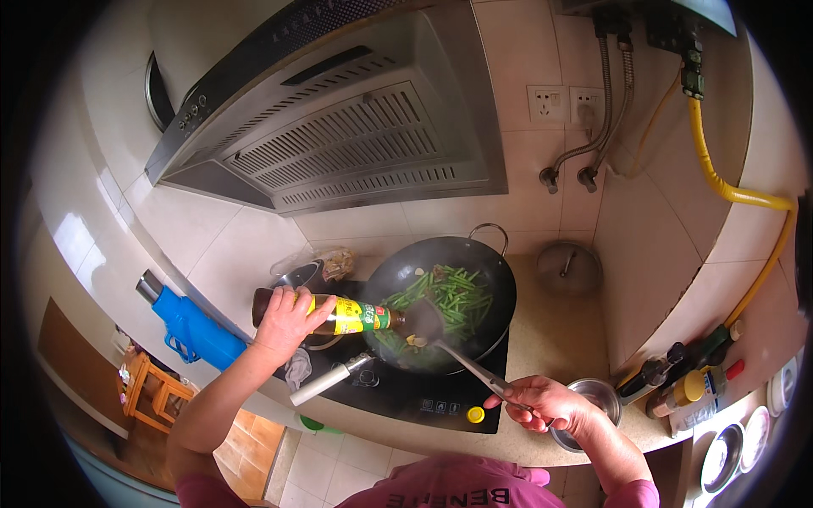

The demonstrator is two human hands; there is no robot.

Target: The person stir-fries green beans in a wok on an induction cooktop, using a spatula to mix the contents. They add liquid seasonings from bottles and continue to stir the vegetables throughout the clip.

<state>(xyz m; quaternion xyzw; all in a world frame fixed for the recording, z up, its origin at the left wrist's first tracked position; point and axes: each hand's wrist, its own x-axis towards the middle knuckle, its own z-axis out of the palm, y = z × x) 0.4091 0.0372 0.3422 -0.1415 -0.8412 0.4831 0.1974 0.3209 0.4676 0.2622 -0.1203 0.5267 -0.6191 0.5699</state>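
Observation:
My left hand [286,320] grips a dark glass sauce bottle [356,317] with a yellow and green label, tipped on its side. Its mouth is at the bowl of a metal ladle [424,319], over a black wok [406,267]. The ladle's handle is in my right hand [537,403], at the front of the hob. Cut green beans [457,295] lie in the wok with a few pale pieces, and steam rises. A yellow bottle cap [475,414] rests on the black hob [406,403]. Whether sauce is flowing cannot be told.
The wok's white handle [321,384] points to the front left. A metal bowl [594,397] stands beside my right wrist, with seasoning bottles [676,394] farther right. A pot lid [567,267] is at the back right. The range hood [343,127] hangs above; a blue flask [197,324] is at left.

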